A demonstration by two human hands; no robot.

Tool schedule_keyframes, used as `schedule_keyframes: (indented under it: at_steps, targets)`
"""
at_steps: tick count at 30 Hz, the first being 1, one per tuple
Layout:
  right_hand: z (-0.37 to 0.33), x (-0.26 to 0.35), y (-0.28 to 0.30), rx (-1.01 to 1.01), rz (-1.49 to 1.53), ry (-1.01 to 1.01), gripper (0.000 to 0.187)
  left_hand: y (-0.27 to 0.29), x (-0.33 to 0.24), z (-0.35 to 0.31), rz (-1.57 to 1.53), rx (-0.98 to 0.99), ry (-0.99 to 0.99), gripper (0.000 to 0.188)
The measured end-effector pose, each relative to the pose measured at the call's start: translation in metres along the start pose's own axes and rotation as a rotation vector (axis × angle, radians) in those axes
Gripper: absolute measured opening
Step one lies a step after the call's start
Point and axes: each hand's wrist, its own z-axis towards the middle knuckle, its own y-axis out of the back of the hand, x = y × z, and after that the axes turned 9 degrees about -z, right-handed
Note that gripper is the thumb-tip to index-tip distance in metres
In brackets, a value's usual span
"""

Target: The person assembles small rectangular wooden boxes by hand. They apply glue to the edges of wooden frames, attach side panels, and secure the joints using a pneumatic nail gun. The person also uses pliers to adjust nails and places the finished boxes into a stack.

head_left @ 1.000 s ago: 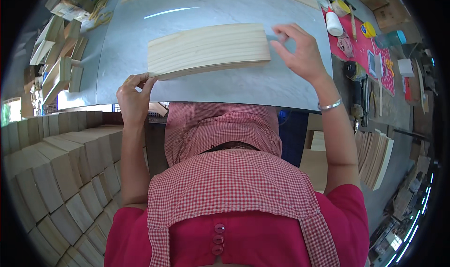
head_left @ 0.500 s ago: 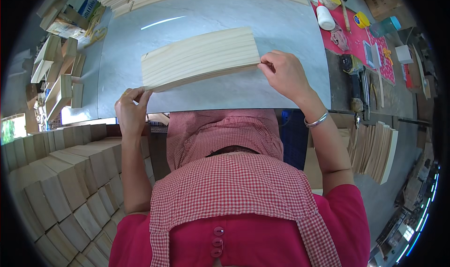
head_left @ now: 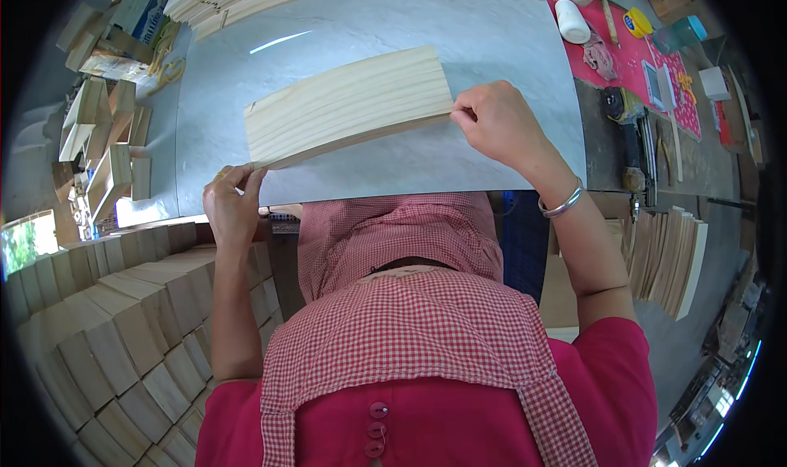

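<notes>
A long, pale wooden board with visible grain lies tilted on the grey marbled tabletop, its right end farther from me. A darker, narrow side shows along its near edge; whether this is one thick piece or stacked pieces I cannot tell. My left hand pinches the near left corner between thumb and fingers. At the near right corner, my right hand is closed, with thumb and curled index finger gripping the edge. The fingertips of the right hand are partly hidden.
Thin wooden slats are stacked along the far edge. Open wooden frames stand at the left, above rows of wooden blocks. On the right are a white glue bottle, a red cloth, a teal-lidded jar and upright boards.
The view has shifted slightly. The board's near left corner has come a little closer to me with my left hand. My right fingers look more tightly curled at the other corner.
</notes>
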Motion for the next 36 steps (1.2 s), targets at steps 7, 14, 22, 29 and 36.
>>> schedule_keyframes:
  at_steps: [7, 14, 22, 29, 36]
  targets:
    - [-0.001, -0.007, -0.003, -0.069, 0.066, 0.028, 0.013, 0.028, -0.022, 0.02, 0.465, 0.272, -0.058, 0.033]
    - [-0.005, -0.011, -0.015, -0.123, 0.077, 0.012, 0.015, -0.04, -0.133, 0.059, 0.172, 0.307, -0.631, 0.053]
    - [-0.007, -0.018, -0.02, -0.2, 0.196, 0.065, 0.02, -0.118, -0.139, 0.091, -0.056, 0.472, -0.67, 0.052]
    - [-0.004, -0.018, -0.023, -0.181, 0.167, 0.065, 0.019, -0.123, -0.135, 0.091, -0.08, 0.44, -0.707, 0.052]
    - [0.001, -0.016, -0.016, -0.136, 0.167, 0.054, 0.015, -0.125, -0.133, 0.09, -0.068, 0.408, -0.728, 0.05]
